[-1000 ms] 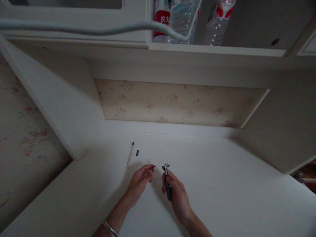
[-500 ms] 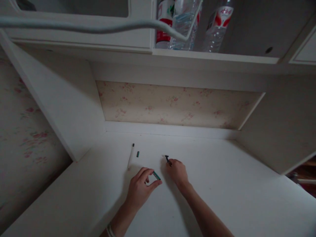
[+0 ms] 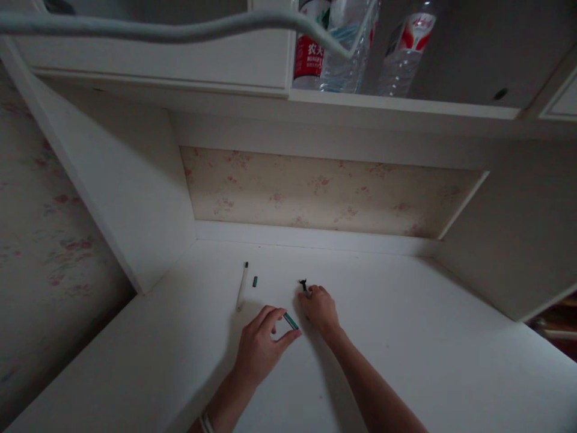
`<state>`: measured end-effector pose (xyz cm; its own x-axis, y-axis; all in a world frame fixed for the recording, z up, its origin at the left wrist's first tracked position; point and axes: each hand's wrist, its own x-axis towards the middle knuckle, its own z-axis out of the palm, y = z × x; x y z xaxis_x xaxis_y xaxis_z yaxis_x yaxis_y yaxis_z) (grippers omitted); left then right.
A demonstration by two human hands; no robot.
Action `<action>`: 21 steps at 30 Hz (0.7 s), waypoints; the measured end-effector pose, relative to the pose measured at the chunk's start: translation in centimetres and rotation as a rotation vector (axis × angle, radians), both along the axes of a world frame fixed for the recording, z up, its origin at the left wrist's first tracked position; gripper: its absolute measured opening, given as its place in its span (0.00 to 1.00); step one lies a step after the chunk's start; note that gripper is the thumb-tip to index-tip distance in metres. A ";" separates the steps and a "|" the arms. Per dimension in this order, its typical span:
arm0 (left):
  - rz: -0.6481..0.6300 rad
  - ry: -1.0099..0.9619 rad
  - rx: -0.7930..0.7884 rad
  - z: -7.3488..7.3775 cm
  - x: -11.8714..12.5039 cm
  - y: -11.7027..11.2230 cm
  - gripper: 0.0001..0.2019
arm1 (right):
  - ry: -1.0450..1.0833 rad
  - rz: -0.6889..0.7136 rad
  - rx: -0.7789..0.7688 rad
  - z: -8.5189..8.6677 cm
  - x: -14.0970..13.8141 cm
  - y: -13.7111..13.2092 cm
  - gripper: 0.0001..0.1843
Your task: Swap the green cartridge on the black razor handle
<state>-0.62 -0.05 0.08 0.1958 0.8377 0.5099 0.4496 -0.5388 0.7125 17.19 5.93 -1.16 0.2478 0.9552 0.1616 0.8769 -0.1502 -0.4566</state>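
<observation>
My left hand (image 3: 264, 343) pinches a small, slim green stick (image 3: 291, 322) between thumb and fingertips, a little above the white desk top. The stick is tilted, with its upper end toward the left. To the right, my right hand (image 3: 321, 310) is closed around a small black thing (image 3: 303, 284). Its forked tip sticks out past my fingers, while the rest is hidden, so its kind is unclear. Left of it, a thin white pen-like stick (image 3: 243, 285) with a black end lies on the desk. Beside that lies a short green piece (image 3: 255, 281).
A white desk (image 3: 406, 337) spreads below my hands, with side panels left and right. Overhead, a shelf (image 3: 406, 105) holds plastic bottles (image 3: 311, 57). A pale curved bar (image 3: 180, 31) crosses the top of the view. Floral wallpaper (image 3: 333, 189) covers the back wall.
The view has tilted and shifted slightly. In my right hand the black thing has turned a little, its forked tip now pointing more upright. My left hand keeps its pinch on the green stick.
</observation>
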 end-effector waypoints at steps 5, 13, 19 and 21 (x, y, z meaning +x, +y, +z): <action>0.004 0.002 -0.002 0.1 0.0 0.0 0.17 | 0.087 0.019 0.057 0.0 0.1 -0.1 0.16; 0.016 -0.069 -0.024 0.4 -0.1 0.1 0.18 | 0.363 0.130 0.191 0.6 0.0 -3.3 0.19; -0.034 -0.036 -0.052 0.2 0.1 -0.2 0.18 | 1.085 0.277 0.035 0.7 -1.0 -6.8 0.22; -0.034 -0.001 -0.049 0.1 0.2 -0.2 0.18 | 1.186 0.304 -0.024 1.1 -1.2 -7.1 0.21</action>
<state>-0.47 -0.30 0.20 0.2241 0.8547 0.4683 0.4313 -0.5179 0.7388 16.00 -1.21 -0.04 -0.0042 0.9995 -0.0312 -0.0796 -0.0315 -0.9963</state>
